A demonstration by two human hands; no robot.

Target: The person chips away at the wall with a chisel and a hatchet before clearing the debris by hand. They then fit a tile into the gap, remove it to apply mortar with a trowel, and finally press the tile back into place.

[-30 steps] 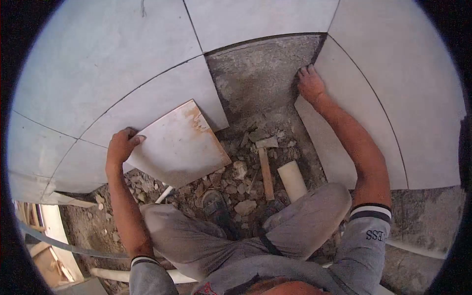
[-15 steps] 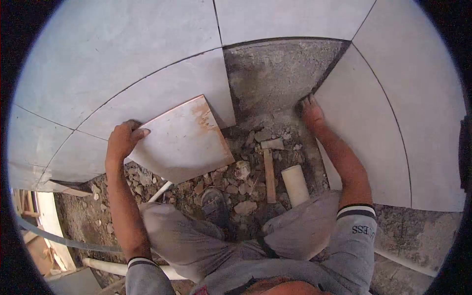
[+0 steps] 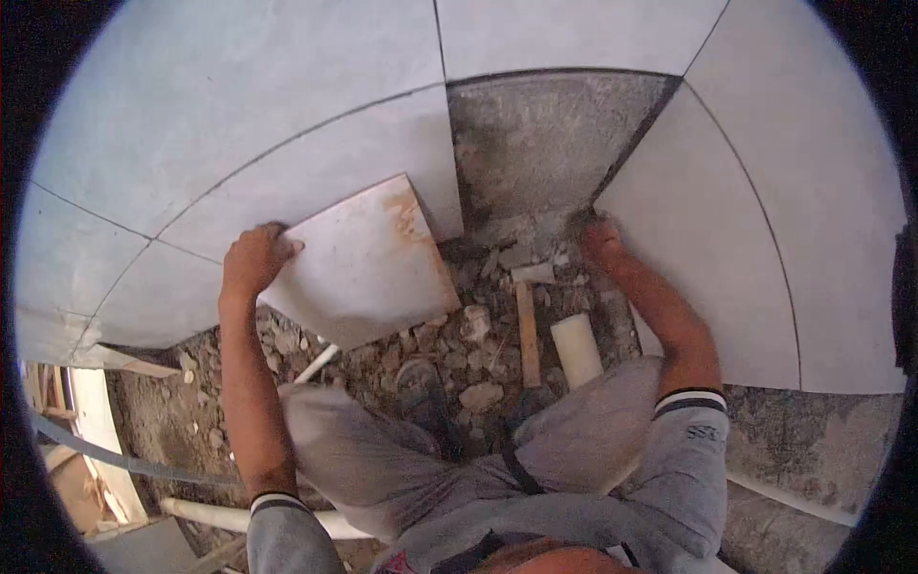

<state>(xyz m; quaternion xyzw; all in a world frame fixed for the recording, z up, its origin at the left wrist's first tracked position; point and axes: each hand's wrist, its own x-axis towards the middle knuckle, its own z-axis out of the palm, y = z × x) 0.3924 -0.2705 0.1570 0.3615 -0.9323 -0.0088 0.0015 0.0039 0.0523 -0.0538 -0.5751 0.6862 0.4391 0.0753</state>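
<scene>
My left hand (image 3: 256, 260) is closed on the upper left corner of a loose white tile (image 3: 359, 263), its thumb on the near face. The tile leans tilted toward the wall with its lower edge over the rubble, and brown stains run down its right side. My right hand (image 3: 601, 241) is at the lower right corner of a bare cement gap (image 3: 550, 143) in the tiled wall, beside the edge of a fixed tile (image 3: 708, 230). Its fingers are dark and partly hidden. Below the gap a hammer (image 3: 528, 330) with a wooden handle lies on the rubble.
Broken stones (image 3: 478, 394) cover the ground around my shoes (image 3: 421, 387). A short cream pipe piece (image 3: 577, 349) stands near my right knee. At the lower left are a long white pipe (image 3: 206, 517), a grey strip (image 3: 124, 467) and boards.
My right hand has moved down along the gap's right edge toward the rubble. My left hand still holds the tile, which has shifted slightly up and right in the view.
</scene>
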